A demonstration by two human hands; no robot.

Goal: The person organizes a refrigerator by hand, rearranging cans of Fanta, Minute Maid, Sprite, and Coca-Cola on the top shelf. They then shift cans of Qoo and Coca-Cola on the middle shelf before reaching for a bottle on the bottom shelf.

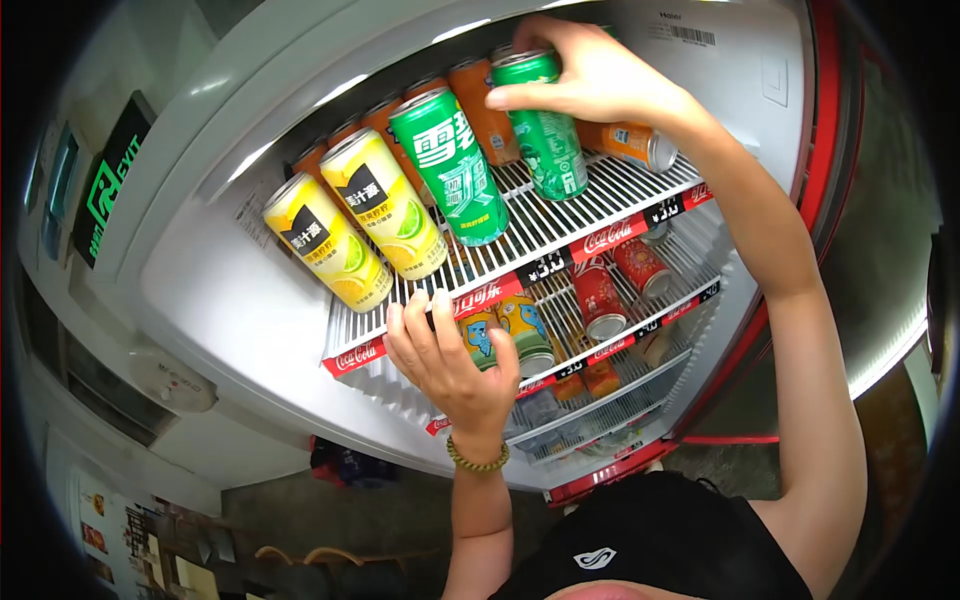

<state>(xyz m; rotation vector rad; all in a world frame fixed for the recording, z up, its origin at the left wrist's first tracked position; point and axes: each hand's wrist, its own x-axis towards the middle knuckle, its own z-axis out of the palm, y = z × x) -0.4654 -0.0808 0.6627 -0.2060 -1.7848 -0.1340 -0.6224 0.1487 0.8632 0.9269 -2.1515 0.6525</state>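
Inside a fridge, my right hand [590,85] grips a green soda can [548,150] near its top, with the thumb across the front and the fingers behind. The can stands nearly upright over the top shelf [520,190]. To its left is another green soda can [448,165] with large white characters. Farther left lean two yellow-and-white lemon drink cans [385,205], one beside the other. My left hand [445,365], wearing a beaded bracelet [478,455], rests its fingertips at the shelf's red front strip [360,355], thumb spread and nothing in the palm.
Behind the green and yellow cans stand several orange cans [485,110]. One more orange can [632,145] lies on its side at right. The shelf below holds red cans [600,295] and patterned cans [525,330]. A white fridge wall [230,270] borders the left.
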